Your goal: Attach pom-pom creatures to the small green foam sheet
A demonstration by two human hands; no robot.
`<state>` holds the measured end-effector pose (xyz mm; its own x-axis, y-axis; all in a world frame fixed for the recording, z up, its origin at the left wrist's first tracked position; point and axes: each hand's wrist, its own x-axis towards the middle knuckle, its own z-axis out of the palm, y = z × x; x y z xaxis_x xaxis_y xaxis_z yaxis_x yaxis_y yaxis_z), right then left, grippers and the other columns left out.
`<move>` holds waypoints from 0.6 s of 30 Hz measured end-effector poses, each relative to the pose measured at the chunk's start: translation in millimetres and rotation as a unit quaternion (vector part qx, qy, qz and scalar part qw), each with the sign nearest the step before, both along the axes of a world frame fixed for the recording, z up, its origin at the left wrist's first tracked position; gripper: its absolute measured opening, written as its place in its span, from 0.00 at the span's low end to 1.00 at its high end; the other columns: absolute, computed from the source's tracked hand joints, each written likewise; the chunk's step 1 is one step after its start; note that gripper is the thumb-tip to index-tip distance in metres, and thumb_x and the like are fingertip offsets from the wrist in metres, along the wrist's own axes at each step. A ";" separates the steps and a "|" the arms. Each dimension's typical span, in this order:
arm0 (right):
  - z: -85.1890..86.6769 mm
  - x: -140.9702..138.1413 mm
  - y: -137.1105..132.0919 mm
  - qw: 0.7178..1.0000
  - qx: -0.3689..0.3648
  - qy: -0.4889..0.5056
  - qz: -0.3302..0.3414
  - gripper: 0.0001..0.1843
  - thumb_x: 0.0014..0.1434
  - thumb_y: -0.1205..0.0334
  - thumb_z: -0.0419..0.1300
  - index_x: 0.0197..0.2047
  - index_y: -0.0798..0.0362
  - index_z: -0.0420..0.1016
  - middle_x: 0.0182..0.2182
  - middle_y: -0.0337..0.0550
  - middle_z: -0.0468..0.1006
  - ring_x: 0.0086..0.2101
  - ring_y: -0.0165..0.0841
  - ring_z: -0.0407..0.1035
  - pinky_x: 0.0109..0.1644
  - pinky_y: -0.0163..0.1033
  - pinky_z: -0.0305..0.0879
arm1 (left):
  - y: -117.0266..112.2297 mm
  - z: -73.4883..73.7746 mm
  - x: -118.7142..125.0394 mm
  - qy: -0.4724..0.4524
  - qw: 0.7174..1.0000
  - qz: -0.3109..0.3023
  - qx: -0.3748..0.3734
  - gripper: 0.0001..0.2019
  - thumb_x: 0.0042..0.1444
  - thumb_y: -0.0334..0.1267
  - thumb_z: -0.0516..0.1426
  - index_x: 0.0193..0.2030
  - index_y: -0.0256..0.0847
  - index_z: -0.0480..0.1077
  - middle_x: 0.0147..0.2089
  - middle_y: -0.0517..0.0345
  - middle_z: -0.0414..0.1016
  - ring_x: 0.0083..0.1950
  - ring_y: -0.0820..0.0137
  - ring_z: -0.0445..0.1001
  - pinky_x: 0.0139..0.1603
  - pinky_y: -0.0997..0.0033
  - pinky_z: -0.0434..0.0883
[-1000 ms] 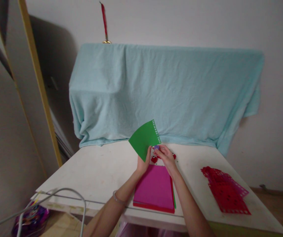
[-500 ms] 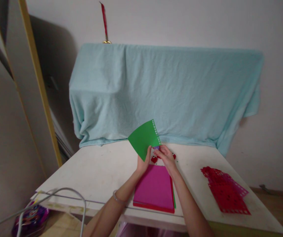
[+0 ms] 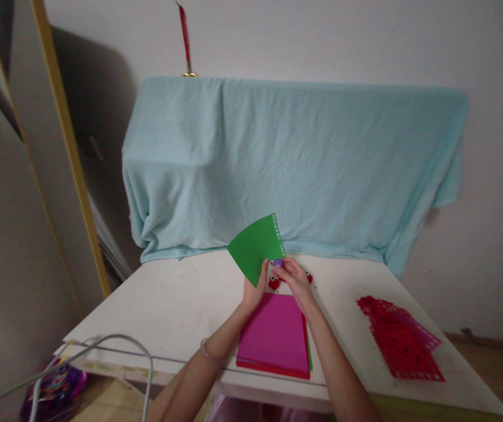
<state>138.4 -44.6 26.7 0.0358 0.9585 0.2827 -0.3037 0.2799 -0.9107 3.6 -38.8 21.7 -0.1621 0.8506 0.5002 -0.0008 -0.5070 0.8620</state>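
My left hand (image 3: 256, 287) grips a sheet of green paper (image 3: 255, 246) by its lower edge, tilted up above the table. A row of small punched holes runs down the sheet's right edge. In my right hand (image 3: 294, 276) is a small purple paper punch (image 3: 278, 264), set at the sheet's lower right corner. My fingers hide much of it. Beneath my wrists lies a stack of coloured paper (image 3: 273, 334), magenta on top, with red and green edges showing. Small red pieces (image 3: 274, 283) lie on the table behind the stack, partly covered by my hands.
Punched red and magenta sheets (image 3: 404, 346) lie in a pile at the right of the white table (image 3: 167, 305). A light blue cloth (image 3: 299, 164) drapes over something at the back. A grey cable (image 3: 115, 336) loops across the front left edge.
The green sheet's upper right corner has shifted slightly right. A little more of the purple punch shows between my fingers. Both hands stay almost in place.
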 end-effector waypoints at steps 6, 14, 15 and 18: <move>0.4 -0.1 -0.4 1.000 0.001 0.000 -0.002 0.23 0.47 0.53 0.72 0.44 0.52 0.72 0.41 0.44 0.80 0.38 0.36 0.74 0.45 0.42 0.71 | 2.2 -2.5 0.4 0.004 1.000 -0.004 0.003 0.19 0.61 0.47 0.56 0.52 0.36 0.70 0.55 0.45 0.73 0.57 0.64 0.71 0.65 0.60 0.60; -0.5 0.6 0.7 0.999 0.013 -0.008 -0.030 0.22 0.51 0.51 0.69 0.45 0.52 0.73 0.39 0.44 0.79 0.34 0.33 0.72 0.41 0.38 0.69 | -1.1 1.9 1.5 -0.008 1.000 -0.012 -0.002 0.20 0.61 0.48 0.56 0.53 0.36 0.70 0.52 0.46 0.75 0.54 0.64 0.73 0.61 0.64 0.65; -1.1 0.9 1.2 0.999 0.014 -0.008 -0.033 0.21 0.51 0.51 0.69 0.46 0.52 0.73 0.38 0.43 0.79 0.33 0.33 0.72 0.40 0.37 0.69 | -1.5 2.5 1.3 -0.005 1.000 -0.015 -0.002 0.20 0.61 0.49 0.56 0.52 0.36 0.70 0.51 0.47 0.75 0.53 0.65 0.73 0.60 0.65 0.65; -2.7 1.5 2.8 0.999 0.014 -0.013 -0.040 0.21 0.52 0.51 0.69 0.45 0.52 0.74 0.34 0.41 0.78 0.31 0.32 0.71 0.38 0.36 0.68 | -1.9 2.0 -0.1 0.006 1.000 -0.022 -0.018 0.20 0.61 0.51 0.56 0.46 0.35 0.72 0.45 0.48 0.77 0.46 0.65 0.75 0.54 0.65 0.69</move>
